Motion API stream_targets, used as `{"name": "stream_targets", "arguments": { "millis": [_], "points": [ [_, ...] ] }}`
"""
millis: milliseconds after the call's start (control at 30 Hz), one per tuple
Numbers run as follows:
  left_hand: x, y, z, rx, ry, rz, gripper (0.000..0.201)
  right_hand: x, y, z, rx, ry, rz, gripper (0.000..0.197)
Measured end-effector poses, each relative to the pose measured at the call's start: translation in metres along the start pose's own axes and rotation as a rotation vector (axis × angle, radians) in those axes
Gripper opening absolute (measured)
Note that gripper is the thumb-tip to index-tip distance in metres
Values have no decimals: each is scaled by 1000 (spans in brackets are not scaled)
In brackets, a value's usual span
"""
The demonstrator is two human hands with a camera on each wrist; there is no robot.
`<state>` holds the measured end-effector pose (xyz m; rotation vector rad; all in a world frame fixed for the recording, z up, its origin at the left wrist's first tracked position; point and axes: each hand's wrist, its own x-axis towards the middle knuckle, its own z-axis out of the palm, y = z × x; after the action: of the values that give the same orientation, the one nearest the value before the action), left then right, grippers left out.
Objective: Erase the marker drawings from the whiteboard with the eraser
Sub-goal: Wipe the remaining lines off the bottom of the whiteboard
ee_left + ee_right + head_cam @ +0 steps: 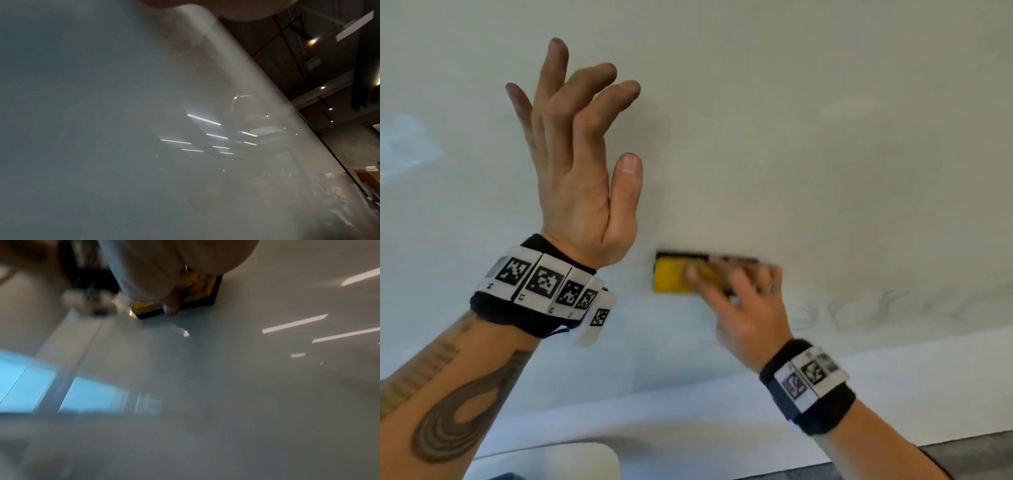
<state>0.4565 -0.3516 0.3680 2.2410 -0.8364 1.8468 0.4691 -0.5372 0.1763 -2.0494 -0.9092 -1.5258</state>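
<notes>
Wiping is the step in hand: my right hand (743, 301) grips the eraser (674, 277), fingers curled over its yellow back and its dark felt face flat against the whiteboard (791, 137), low and just right of centre in the head view. The hand is smeared with motion blur there, so I judge I am mid-stroke. In the right wrist view the eraser (197, 287) sits at the upper middle of the frame, partly hidden under my palm, one fingertip hooked over its near edge.

My left hand (582, 164) holds nothing; its fingers are spread and loosely bent, raised at the upper left of the frame. Whether the fingertips touch the board I cannot tell.

Most of the board looks bare. Faint grey marker drawings (893, 305) remain at the lower right of the head view, to the right of my right hand and level with it. The next move, I judge, calls for carrying the eraser rightward across those traces with firm, even pressure, felt kept flat.
</notes>
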Motion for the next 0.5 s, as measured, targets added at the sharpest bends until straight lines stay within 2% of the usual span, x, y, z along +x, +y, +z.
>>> {"name": "stream_targets", "arguments": {
  "millis": [67,133,233,333,433,500],
  "points": [
    [-1,0,0,-4,-13,-1,46,-77,4,8,-31,-203,-131,45],
    [-1,1,0,19,-20,2,46,-128,20,4,-58,-337,-240,42],
    [0,1,0,30,-31,3,46,-138,48,-12,-88,-401,-365,38],
    [-1,1,1,39,-45,10,46,-96,68,-31,-116,-270,-272,42],
    [-1,2,4,57,-36,11,47,-31,76,-50,-161,-6,-20,57],
    [-1,3,6,60,-23,5,47,7,74,-51,-120,138,145,58]
  ]
}}
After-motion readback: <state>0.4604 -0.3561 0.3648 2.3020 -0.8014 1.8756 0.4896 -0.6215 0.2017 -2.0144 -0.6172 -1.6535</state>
